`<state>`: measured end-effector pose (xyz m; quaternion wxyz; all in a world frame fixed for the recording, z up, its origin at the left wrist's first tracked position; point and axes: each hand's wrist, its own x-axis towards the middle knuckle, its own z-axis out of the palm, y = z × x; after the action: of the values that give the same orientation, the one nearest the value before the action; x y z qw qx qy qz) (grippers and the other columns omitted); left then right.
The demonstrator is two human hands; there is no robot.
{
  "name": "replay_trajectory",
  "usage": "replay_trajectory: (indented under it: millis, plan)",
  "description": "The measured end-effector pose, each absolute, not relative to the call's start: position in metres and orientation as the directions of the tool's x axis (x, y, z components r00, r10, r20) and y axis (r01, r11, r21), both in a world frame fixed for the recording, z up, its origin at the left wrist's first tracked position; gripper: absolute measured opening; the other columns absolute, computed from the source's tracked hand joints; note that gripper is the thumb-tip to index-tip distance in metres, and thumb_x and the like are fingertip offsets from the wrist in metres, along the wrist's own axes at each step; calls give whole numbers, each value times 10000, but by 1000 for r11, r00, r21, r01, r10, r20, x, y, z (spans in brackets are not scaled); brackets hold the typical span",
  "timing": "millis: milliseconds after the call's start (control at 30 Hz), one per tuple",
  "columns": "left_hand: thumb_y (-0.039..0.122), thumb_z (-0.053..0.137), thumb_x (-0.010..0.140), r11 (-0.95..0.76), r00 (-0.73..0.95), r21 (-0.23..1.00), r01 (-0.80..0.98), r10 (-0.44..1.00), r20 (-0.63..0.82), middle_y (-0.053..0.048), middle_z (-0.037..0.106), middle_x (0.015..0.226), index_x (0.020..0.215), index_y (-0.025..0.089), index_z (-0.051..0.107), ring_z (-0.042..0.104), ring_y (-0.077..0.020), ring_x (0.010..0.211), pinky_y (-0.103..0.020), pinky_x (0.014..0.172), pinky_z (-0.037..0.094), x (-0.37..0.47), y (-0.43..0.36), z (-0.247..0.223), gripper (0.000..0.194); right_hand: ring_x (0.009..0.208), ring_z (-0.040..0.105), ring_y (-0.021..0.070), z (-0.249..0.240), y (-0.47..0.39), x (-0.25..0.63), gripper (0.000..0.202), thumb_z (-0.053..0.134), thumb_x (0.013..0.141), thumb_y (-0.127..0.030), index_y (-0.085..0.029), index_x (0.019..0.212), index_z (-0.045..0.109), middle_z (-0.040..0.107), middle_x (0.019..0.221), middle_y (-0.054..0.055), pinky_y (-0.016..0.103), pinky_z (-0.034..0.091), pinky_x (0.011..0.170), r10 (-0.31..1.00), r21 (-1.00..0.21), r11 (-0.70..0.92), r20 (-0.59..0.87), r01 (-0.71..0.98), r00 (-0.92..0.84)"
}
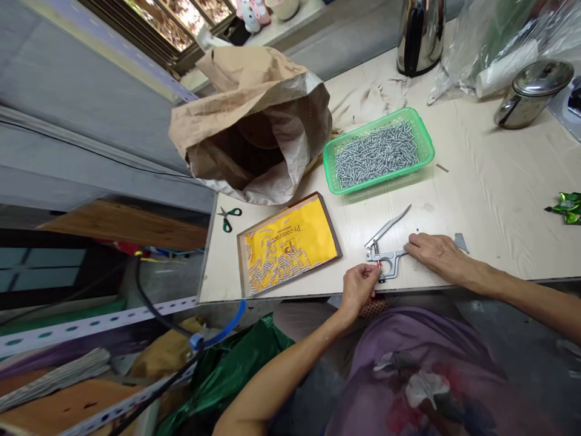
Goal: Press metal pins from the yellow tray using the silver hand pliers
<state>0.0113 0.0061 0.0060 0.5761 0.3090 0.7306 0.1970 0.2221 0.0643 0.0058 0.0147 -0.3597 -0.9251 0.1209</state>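
Note:
A pair of grey hand pliers (393, 257), like snap-fastener pliers, lies at the table's front edge, its handles spread apart and its jaw with a spring and a red part toward the left. My right hand (436, 257) holds the end of the lower handle. At the jaw, my left hand (358, 290) is closed in a pinch next to the red part; what its fingertips hold is hidden. To the left lies a shallow tray (333, 227) lined in yellow, with many small silvery pieces (276, 266). Behind the pliers stands a green basket (381, 185) full of small metal pieces (376, 154).
An open brown paper sack (254, 121) stands at the back left. Scissors (228, 218) lie by the tray. Farther back are a kettle (420, 39), a lidded metal cup (529, 100) and plastic bags (494, 42). A green foil item (567, 208) lies far right.

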Motion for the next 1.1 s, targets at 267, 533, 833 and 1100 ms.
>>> replay_trajectory:
  millis: [267,533,833,1100]
  plan:
    - [366,703,766,759,-97,616,212,643,-759,84,435,402,669,136,597,302,-27,292,-177,348,155,8,10,2,271,806,544,182,13,64,218,210,449,914,-38,-191,862,582,614,887,59,290,286,582,676,-237,680,-166,694,-718]
    - [307,658,807,764,-93,596,248,631,-770,94,408,365,633,149,556,321,-34,276,-168,343,190,11,12,5,255,996,575,250,8,80,224,233,615,892,-296,-169,1087,600,610,1172,140,343,431,751,665,-282,697,-89,660,-741]
    - [225,577,861,804,-147,544,238,584,-798,91,403,324,658,152,553,333,-48,257,-161,350,208,16,11,8,217,1244,461,377,-8,122,227,898,751,682,-605,-96,1364,463,534,1358,219,479,390,969,611,-195,771,-44,607,-790]
    - [330,574,891,690,-137,526,497,661,-738,45,495,438,653,149,579,412,-72,352,-190,409,306,9,9,9,299,924,546,264,9,109,222,515,766,750,-496,-113,1063,623,654,1004,123,359,369,789,617,-89,774,-120,627,-778]
